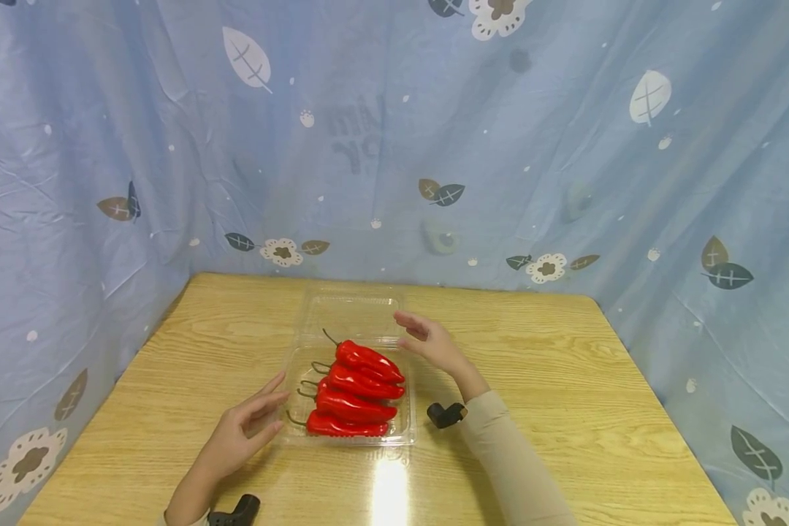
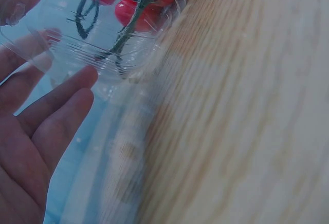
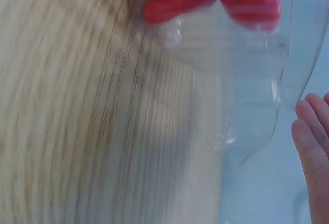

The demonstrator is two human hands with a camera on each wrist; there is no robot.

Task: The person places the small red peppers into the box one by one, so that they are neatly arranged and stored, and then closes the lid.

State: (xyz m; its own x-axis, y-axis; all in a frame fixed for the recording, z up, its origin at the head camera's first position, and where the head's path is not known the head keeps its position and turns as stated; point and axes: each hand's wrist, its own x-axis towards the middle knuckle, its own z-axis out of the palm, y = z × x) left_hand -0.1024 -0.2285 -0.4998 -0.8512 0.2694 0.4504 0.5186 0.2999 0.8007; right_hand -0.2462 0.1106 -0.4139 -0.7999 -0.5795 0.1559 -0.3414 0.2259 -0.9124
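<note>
Several red peppers (image 1: 355,409) with green stems lie side by side in a clear plastic clamshell box (image 1: 404,436), its transparent lid (image 1: 351,314) folded back away from me. Beside the box's left wall is my left hand (image 1: 239,431), fingers spread and nearly straight; in the left wrist view the fingertips are close to the plastic, and I cannot tell if they touch. My right hand (image 1: 432,343) is at the far right corner, near the hinge between box and lid, its fingers extended and holding nothing visible. Only part of that hand (image 3: 313,136) shows in the right wrist view.
The box stands on a wood-grain table (image 1: 532,365). A blue curtain (image 1: 368,146) with leaf and flower prints hangs behind the table and along both sides. A black wrist-worn device (image 1: 446,415) sits at the right wrist, another (image 1: 237,511) at the left.
</note>
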